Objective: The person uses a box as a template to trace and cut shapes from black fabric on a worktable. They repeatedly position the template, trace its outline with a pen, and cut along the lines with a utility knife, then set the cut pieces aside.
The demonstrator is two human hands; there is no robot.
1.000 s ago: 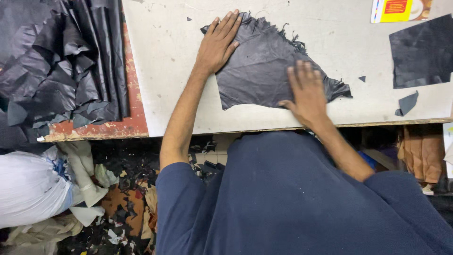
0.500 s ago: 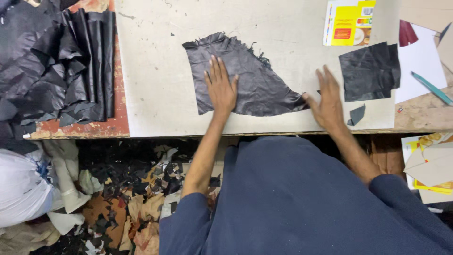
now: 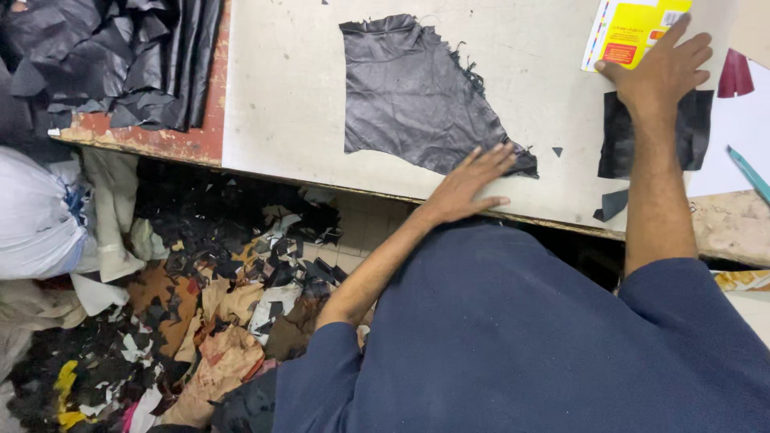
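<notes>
Black leather piece on pale worktable, open left hand flat beside it, open right hand on yellow card, scraps littering floor

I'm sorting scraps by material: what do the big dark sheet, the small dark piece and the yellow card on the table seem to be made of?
The big dark sheet looks like thin black leather, possibly imitation: soft sheen, fine creases, frayed edge. The small dark piece under the right hand looks like the same stuff, with a matte, flatter surface. The yellow card seems to be glossy printed cardboard, stiff and flat. The left hand rests at the sheet's near corner.
</notes>
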